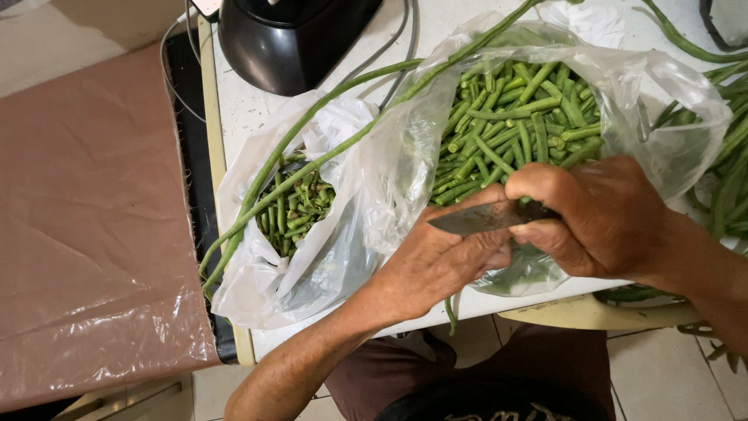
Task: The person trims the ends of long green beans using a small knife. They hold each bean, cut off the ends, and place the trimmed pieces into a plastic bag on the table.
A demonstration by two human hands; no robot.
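Note:
My right hand [600, 218] grips a knife [479, 219] whose blade points left across my left hand [440, 261]. My left hand is closed around long green beans; one end [450, 314] hangs below it. Two long beans [312, 156] stretch from the upper right down to the lower left over the bags. Just beyond my hands, a clear plastic bag [662, 101] holds many cut bean pieces [514, 117]. A smaller white bag [257, 288] to its left holds bean scraps [300, 206].
A black appliance [288, 35] with cables stands at the back of the white table [241, 101]. Uncut long beans [728, 171] lie at the right edge. A brown plastic-covered surface [93, 234] lies to the left. Tiled floor shows below.

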